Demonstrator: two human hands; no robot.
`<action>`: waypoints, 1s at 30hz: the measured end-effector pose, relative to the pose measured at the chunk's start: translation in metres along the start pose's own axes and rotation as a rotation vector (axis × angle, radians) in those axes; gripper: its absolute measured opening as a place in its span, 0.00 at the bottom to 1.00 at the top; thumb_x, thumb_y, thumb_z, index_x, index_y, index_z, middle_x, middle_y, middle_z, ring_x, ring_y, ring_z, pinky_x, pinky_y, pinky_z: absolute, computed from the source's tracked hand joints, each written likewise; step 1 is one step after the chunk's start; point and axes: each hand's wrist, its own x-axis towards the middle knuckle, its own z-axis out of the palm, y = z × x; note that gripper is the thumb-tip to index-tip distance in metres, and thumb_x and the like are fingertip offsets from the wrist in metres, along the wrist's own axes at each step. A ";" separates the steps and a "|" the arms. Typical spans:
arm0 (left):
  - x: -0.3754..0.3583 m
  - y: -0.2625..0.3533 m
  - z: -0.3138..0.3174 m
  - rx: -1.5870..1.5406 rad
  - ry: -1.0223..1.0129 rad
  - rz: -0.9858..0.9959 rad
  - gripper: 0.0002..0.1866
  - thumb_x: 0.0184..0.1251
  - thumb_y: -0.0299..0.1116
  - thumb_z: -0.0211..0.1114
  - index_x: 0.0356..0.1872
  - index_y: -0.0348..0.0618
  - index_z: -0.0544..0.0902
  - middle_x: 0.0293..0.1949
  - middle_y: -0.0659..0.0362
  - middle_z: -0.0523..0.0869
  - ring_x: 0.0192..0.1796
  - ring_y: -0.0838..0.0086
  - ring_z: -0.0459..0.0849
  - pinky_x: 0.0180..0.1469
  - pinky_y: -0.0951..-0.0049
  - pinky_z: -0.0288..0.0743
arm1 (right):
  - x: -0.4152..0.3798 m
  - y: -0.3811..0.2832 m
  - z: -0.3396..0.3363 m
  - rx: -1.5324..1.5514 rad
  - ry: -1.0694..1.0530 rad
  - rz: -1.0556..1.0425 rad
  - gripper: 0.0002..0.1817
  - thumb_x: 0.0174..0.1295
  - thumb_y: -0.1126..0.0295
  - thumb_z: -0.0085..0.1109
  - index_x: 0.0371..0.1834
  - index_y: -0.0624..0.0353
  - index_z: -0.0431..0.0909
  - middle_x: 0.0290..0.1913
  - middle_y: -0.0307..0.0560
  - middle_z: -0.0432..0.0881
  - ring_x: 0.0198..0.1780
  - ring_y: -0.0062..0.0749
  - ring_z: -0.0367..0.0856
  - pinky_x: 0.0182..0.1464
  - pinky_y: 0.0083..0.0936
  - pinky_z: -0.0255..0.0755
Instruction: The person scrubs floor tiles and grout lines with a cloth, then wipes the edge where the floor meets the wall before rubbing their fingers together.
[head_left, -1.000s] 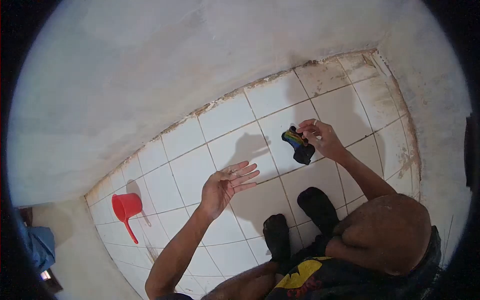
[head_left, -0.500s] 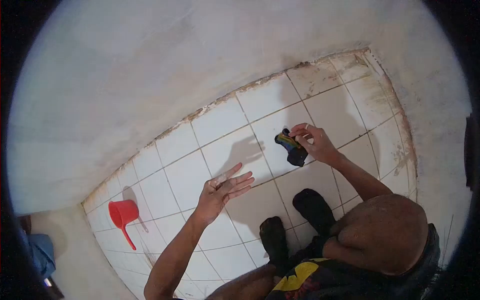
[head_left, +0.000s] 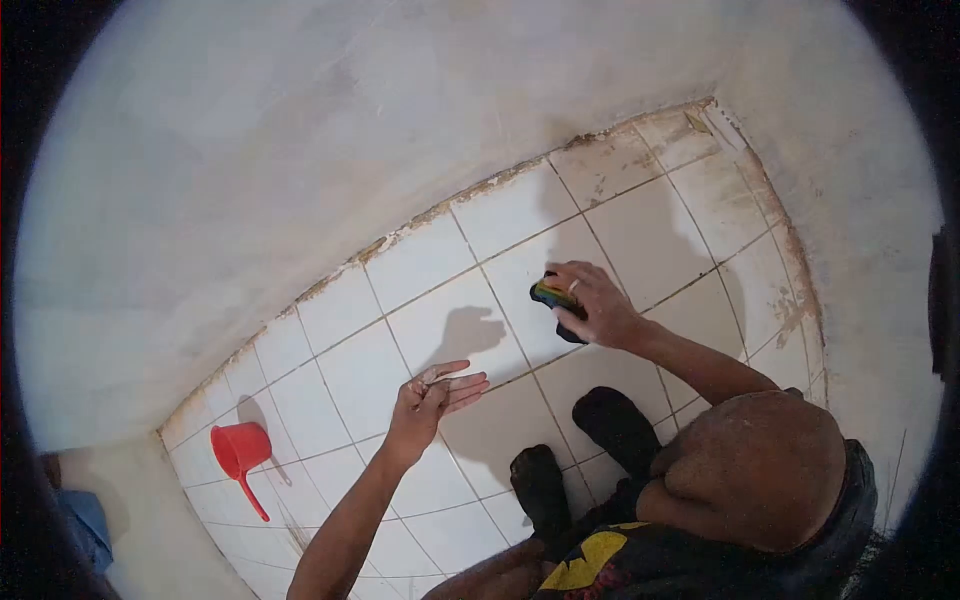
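White square tiles [head_left: 400, 350] cover the floor across the middle of the head view, their grout lines dark and the tiles at the upper right stained brown; a pale plastered wall [head_left: 300, 150] fills the upper left of the frame, meeting the tiles along a crumbling brown edge. Right of centre, the right hand [head_left: 595, 305] is closed over a small sponge [head_left: 550, 297], gripping it from above; the sponge shows a dark body with yellow and green bands at its left end, and it looks pressed down on a tile, though contact cannot be confirmed. Lower, near the centre, the left hand [head_left: 432, 393] is released, fingers extended and together, holding nothing, raised above the tiles. At the lower left a red dipper [head_left: 238, 452] with a long handle sits on the floor, well apart from both hands; two dark feet [head_left: 585, 450] stand at the lower centre.
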 end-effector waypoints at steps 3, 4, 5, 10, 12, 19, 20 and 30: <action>0.000 -0.008 -0.001 0.031 -0.013 0.032 0.19 0.76 0.31 0.41 0.58 0.27 0.69 0.51 0.37 0.80 0.57 0.54 0.80 0.64 0.58 0.73 | -0.005 -0.002 0.013 -0.062 -0.154 -0.033 0.32 0.55 0.62 0.65 0.63 0.60 0.67 0.67 0.52 0.64 0.69 0.50 0.59 0.69 0.47 0.56; 0.001 -0.009 -0.001 0.052 -0.001 0.021 0.19 0.76 0.32 0.41 0.57 0.27 0.70 0.50 0.37 0.80 0.56 0.55 0.81 0.63 0.59 0.74 | -0.006 -0.004 0.017 -0.088 -0.177 -0.058 0.33 0.55 0.61 0.64 0.64 0.62 0.66 0.67 0.53 0.64 0.70 0.50 0.59 0.69 0.47 0.55; 0.002 -0.009 0.000 0.073 0.012 0.012 0.19 0.75 0.32 0.41 0.57 0.27 0.70 0.50 0.38 0.81 0.55 0.55 0.82 0.62 0.59 0.75 | -0.008 -0.004 0.021 -0.160 -0.231 -0.077 0.34 0.59 0.56 0.60 0.66 0.62 0.65 0.68 0.54 0.63 0.71 0.49 0.56 0.70 0.47 0.54; 0.003 -0.018 -0.005 0.125 0.043 0.034 0.21 0.75 0.38 0.45 0.55 0.28 0.71 0.46 0.40 0.83 0.51 0.58 0.84 0.57 0.62 0.78 | -0.023 0.003 0.041 -0.254 -0.192 -0.136 0.26 0.61 0.67 0.54 0.63 0.63 0.70 0.70 0.53 0.61 0.70 0.53 0.57 0.71 0.45 0.56; 0.006 -0.020 -0.006 0.134 0.054 0.025 0.23 0.74 0.41 0.47 0.55 0.27 0.71 0.46 0.41 0.83 0.49 0.58 0.85 0.56 0.63 0.79 | -0.024 0.010 0.041 -0.228 -0.103 -0.136 0.26 0.59 0.70 0.54 0.63 0.62 0.70 0.69 0.53 0.62 0.69 0.55 0.59 0.71 0.43 0.57; 0.013 -0.022 -0.005 0.139 0.064 -0.016 0.16 0.71 0.26 0.41 0.52 0.26 0.72 0.40 0.41 0.85 0.43 0.60 0.87 0.49 0.65 0.82 | -0.018 0.037 0.016 -0.273 -0.181 0.069 0.29 0.55 0.77 0.53 0.65 0.57 0.68 0.69 0.52 0.63 0.67 0.52 0.63 0.68 0.42 0.62; 0.013 -0.021 -0.005 0.146 0.061 -0.020 0.16 0.71 0.26 0.42 0.51 0.26 0.72 0.40 0.41 0.85 0.43 0.61 0.87 0.49 0.65 0.82 | -0.015 0.049 0.016 -0.321 -0.168 0.117 0.30 0.56 0.77 0.53 0.65 0.57 0.67 0.68 0.52 0.64 0.66 0.51 0.64 0.67 0.42 0.63; 0.022 -0.044 -0.016 0.197 0.054 -0.116 0.14 0.73 0.29 0.47 0.49 0.28 0.73 0.36 0.43 0.86 0.41 0.62 0.87 0.45 0.66 0.83 | 0.073 0.156 -0.031 -0.324 0.031 0.225 0.17 0.61 0.73 0.55 0.54 0.56 0.72 0.50 0.53 0.75 0.54 0.48 0.73 0.59 0.39 0.70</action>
